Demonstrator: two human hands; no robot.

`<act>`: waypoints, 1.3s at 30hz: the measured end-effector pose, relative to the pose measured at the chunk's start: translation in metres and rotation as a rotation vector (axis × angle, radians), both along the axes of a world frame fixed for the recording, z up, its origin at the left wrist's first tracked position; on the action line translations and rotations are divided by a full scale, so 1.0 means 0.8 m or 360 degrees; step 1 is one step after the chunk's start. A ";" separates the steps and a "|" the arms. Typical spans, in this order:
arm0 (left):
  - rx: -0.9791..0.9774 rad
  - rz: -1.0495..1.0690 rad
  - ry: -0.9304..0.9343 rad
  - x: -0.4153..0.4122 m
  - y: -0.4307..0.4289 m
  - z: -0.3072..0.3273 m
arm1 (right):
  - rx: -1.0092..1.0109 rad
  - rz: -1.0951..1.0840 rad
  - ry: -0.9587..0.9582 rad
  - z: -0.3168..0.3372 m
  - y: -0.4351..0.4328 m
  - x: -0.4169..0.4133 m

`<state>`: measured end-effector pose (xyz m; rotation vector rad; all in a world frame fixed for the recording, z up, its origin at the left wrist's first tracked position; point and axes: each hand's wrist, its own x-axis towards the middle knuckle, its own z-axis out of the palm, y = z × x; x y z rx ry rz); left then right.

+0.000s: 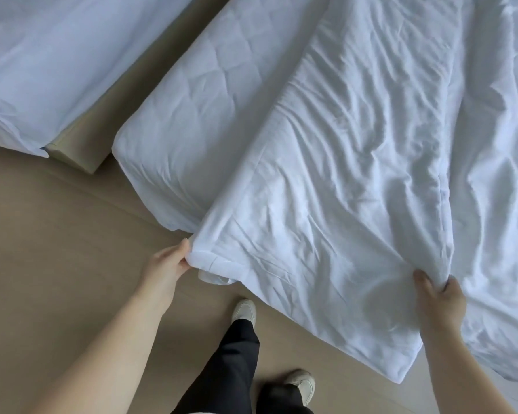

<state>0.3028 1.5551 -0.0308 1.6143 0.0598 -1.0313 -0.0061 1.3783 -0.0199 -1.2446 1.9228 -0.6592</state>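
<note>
left hand [168, 261] pinches corner of soft, crumpled white fabric duvet [335, 174] | right hand [440, 297] fingers curled, bunching its near edge | duvet drapes off white quilted mattress [198, 115], light, limp; best gripped at corners | second white bed [42, 61] beyond

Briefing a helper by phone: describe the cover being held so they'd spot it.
Start at the nearer white bed, with its quilted white mattress cover. Over it lies the rumpled white duvet, hanging off its end toward the beige floor. Unlike the taut quilted cover, it is creased, and the left hand and right hand grip its edge.
</note>
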 end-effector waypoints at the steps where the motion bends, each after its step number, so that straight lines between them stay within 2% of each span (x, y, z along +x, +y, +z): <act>1: -0.0012 0.0022 0.0015 -0.011 0.011 -0.001 | -0.0099 -0.0043 0.0028 0.009 -0.001 -0.008; 3: 0.0139 0.0050 0.0003 -0.034 0.035 -0.008 | -0.0328 -0.0125 0.0159 0.026 -0.008 -0.032; 5: 0.0475 -0.0113 -0.0108 -0.059 0.060 -0.027 | -0.0448 -0.0119 0.0290 0.037 -0.021 -0.053; 6: 0.0639 -0.0193 -0.0102 -0.072 0.075 -0.039 | -0.0407 -0.0070 0.0349 0.036 -0.028 -0.061; 8: 0.0853 -0.0260 -0.0002 -0.088 0.092 -0.057 | -0.0128 0.0109 0.0494 0.019 -0.038 -0.076; 10: 0.0963 -0.0275 -0.0110 -0.092 0.086 -0.065 | 0.0177 0.0295 0.0603 -0.002 -0.039 -0.089; 13: 0.0855 -0.0313 -0.0543 -0.079 0.030 -0.059 | 0.0396 0.0265 0.0515 -0.020 -0.034 -0.098; 17: 0.0508 -0.0498 -0.0975 -0.049 -0.064 -0.046 | 0.0417 0.0154 0.0283 -0.030 -0.032 -0.096; 19: 0.0395 -0.0548 -0.0878 -0.041 -0.100 -0.041 | 0.0404 0.0120 0.0261 -0.036 -0.033 -0.091; 23: 0.0337 -0.0757 -0.0421 -0.034 -0.134 -0.057 | 0.0402 0.0008 0.0141 -0.047 -0.032 -0.091; 26: 0.0420 -0.0809 -0.0316 -0.034 -0.140 -0.068 | 0.0413 0.0008 0.0084 -0.049 -0.034 -0.097; 29: 0.0360 -0.0831 -0.0237 -0.042 -0.144 -0.057 | 0.0424 0.0073 0.0001 -0.040 -0.038 -0.097; 32: 0.0208 -0.0829 -0.0351 -0.051 -0.142 -0.004 | 0.0291 0.0141 0.0054 -0.016 -0.033 -0.083; 36: 0.0006 -0.0788 -0.0519 -0.017 -0.097 0.102 | -0.0308 0.0111 0.0221 0.048 -0.009 -0.055; 38: 0.0106 -0.0841 -0.0513 -0.006 -0.068 0.120 | -0.0472 0.0098 0.0230 0.063 0.002 -0.048; 39: 0.0238 -0.0832 -0.0535 -0.006 -0.061 0.114 | -0.0425 0.0113 0.0274 0.059 0.005 -0.046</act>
